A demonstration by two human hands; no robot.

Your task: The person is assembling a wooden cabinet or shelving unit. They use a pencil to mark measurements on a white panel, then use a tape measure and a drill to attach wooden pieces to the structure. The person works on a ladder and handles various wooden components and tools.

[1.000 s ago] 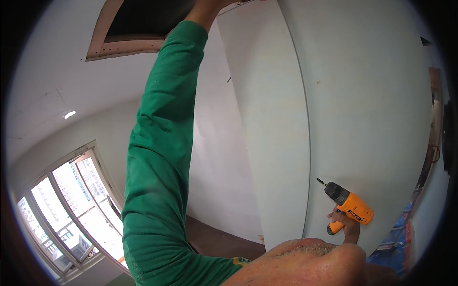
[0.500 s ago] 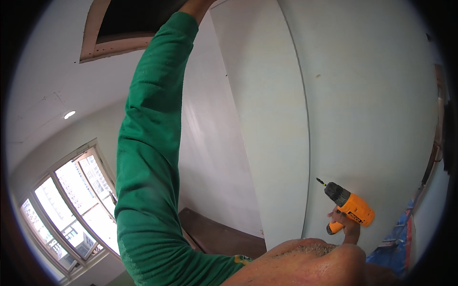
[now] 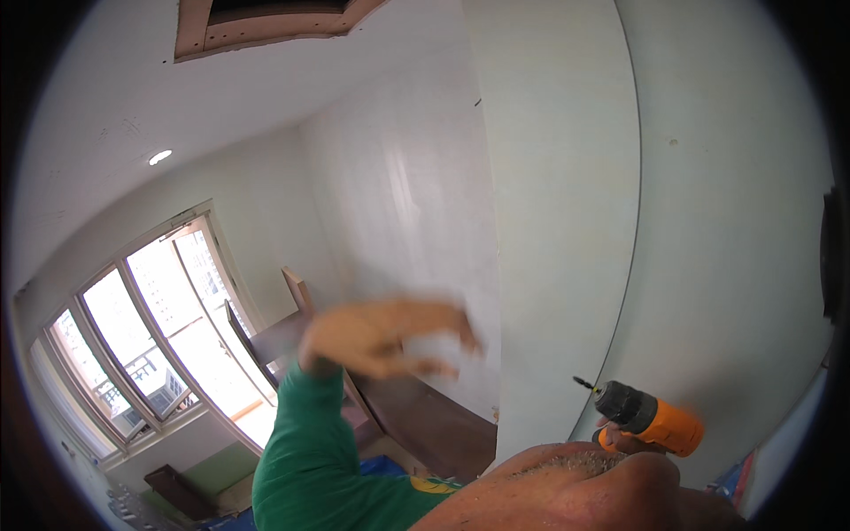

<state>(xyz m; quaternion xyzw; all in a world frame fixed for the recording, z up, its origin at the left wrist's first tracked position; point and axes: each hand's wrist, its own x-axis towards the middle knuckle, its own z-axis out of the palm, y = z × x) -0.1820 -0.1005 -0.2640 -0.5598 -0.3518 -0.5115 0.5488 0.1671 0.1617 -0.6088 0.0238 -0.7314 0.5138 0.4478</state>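
My left hand [image 3: 376,338], in a green sleeve, is in mid-air left of the pale wall panels, blurred by motion. A gap shows between its thumb and fingers, and nothing is seen in it. At the lower right, my right hand [image 3: 622,439] grips an orange and black cordless drill [image 3: 666,427] by its handle. A dark driver bit [image 3: 583,383] sticks out of the chuck, pointing left and slightly up, in front of the seam between two pale panels [image 3: 567,221]. Part of the right hand and drill handle is hidden.
A wood-framed opening [image 3: 266,34] is cut in the ceiling, upper left. A bright window and door [image 3: 168,327] stand at the left. Brown boards [image 3: 425,425] lie low behind my left arm. Blue sheeting [image 3: 730,485] shows at the lower right.
My left hand has come down from near the ceiling opening to the middle of the view. The drill sits slightly lower, still in my right hand. The view has shifted left.
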